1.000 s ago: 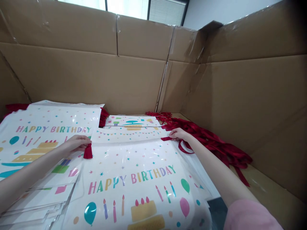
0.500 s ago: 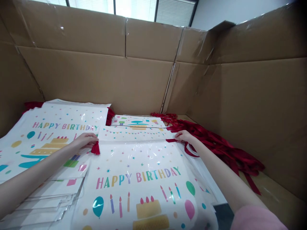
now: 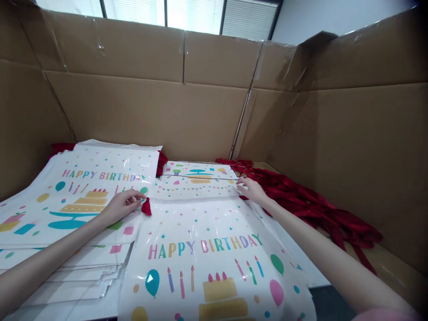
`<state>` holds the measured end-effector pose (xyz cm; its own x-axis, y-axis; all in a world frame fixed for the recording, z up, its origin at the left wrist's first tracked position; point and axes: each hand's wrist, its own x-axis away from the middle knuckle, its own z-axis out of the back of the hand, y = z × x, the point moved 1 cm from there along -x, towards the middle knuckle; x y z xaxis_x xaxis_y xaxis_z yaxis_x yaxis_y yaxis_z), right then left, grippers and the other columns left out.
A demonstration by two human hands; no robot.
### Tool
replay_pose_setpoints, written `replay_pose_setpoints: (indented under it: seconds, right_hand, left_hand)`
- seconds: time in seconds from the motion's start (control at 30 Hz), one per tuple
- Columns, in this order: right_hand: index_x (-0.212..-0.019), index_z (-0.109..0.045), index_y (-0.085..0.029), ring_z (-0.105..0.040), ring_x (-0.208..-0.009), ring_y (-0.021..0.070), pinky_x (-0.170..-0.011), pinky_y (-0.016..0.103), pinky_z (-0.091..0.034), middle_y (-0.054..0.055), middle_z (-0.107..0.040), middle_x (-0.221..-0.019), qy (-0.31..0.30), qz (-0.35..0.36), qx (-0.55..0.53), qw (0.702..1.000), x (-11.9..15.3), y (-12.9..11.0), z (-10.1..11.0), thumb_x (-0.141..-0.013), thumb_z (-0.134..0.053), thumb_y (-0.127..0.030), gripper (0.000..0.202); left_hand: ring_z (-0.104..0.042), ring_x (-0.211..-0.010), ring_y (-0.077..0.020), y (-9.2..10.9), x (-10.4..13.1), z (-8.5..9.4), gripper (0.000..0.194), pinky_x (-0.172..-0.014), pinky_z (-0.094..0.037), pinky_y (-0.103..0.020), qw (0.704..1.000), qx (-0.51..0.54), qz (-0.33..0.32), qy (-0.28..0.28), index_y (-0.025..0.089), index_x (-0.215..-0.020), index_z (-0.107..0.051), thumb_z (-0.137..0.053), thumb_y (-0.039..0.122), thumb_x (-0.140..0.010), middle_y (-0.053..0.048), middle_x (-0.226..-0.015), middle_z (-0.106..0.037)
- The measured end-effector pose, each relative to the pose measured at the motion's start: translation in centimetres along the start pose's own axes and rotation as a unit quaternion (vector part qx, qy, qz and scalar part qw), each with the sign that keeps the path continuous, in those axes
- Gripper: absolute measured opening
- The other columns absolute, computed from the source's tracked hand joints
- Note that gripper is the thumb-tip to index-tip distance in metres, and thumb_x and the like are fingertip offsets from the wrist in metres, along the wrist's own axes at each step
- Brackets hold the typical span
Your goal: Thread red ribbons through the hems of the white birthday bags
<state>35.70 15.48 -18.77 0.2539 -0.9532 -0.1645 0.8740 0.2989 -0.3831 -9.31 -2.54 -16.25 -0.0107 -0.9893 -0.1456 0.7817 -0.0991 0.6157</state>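
A glossy white sheet (image 3: 207, 218) printed HAPPY BIRTHDAY, with candles, balloons and a cake, lies in front of me. A short red ribbon end (image 3: 146, 206) sticks out at its upper left corner. Just left of that ribbon is my left hand (image 3: 124, 206), its fingers loosely curved and apart, over a stack of like sheets (image 3: 85, 187). My right hand (image 3: 252, 191) is above the sheet's upper right corner, fingers spread beside a thin dark cord (image 3: 214, 179). Beneath this hand, a bit of red ribbon (image 3: 244, 198) shows, mostly hidden.
Tall cardboard walls (image 3: 147, 111) enclose the work area at the back and sides. A heap of long red ribbons (image 3: 310, 205) lies along the right. Another printed sheet (image 3: 200, 170) lies flat behind the front one. Windows (image 3: 194, 15) show above the cardboard.
Both hands have loosened from the red ribbon ends at the sheet's upper corners. The left has drawn slightly leftward from its ribbon; the right has lifted toward the cord. The view has shifted slightly.
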Motion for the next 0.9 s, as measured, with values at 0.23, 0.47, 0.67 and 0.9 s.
replay_pose_setpoints:
  seconds: [0.23,0.47,0.67,0.9]
  right_hand:
    - [-0.145,-0.023,-0.032,-0.009,-0.140,0.0298,-0.110,0.054,-0.012,0.003,-0.010,-0.152,-0.174,0.136,0.073,0.973,3.7,-4.6,-4.7,-0.091,-0.023,-0.060,0.061]
    - [-0.146,-0.013,-0.036,0.001,-0.140,0.0299,-0.108,0.060,-0.005,0.002,-0.001,-0.153,-0.202,0.047,0.101,0.973,4.8,-2.8,-3.8,-0.090,-0.017,-0.063,0.062]
    - [-0.146,-0.017,-0.034,0.000,-0.139,0.0344,-0.104,0.066,-0.005,0.005,-0.003,-0.153,-0.187,0.039,0.109,0.976,4.9,-2.2,-3.7,-0.090,-0.020,-0.061,0.061]
    - [-0.140,-0.036,-0.023,-0.019,-0.137,0.0273,-0.108,0.055,-0.019,0.009,-0.024,-0.148,-0.095,0.249,0.030,0.963,5.2,-11.4,-5.4,-0.089,-0.040,-0.028,0.052]
  left_hand:
    - [-0.052,-0.097,-0.0195,1.4,2.7,-0.2,0.036,-0.084,-0.039,-0.028,0.968,-0.178,-0.170,-0.048,0.022,-0.104,-0.067,-0.037,0.039,-0.091,-0.006,-0.107,-0.059]
    - [-0.046,-0.098,-0.0201,2.7,1.8,-1.6,0.041,-0.089,-0.026,-0.036,0.938,-0.252,-0.222,-0.090,0.026,-0.097,-0.068,-0.031,0.043,-0.095,-0.005,-0.108,-0.058]
    - [-0.044,-0.101,-0.0208,3.1,1.2,-2.5,0.042,-0.091,-0.020,-0.038,0.938,-0.237,-0.226,-0.113,0.026,-0.096,-0.067,-0.030,0.045,-0.095,-0.004,-0.109,-0.056]
    - [-0.044,-0.100,-0.0201,3.3,1.8,-2.7,0.039,-0.093,-0.019,-0.039,0.939,-0.235,-0.224,-0.110,0.026,-0.099,-0.066,-0.031,0.043,-0.095,-0.004,-0.108,-0.058]
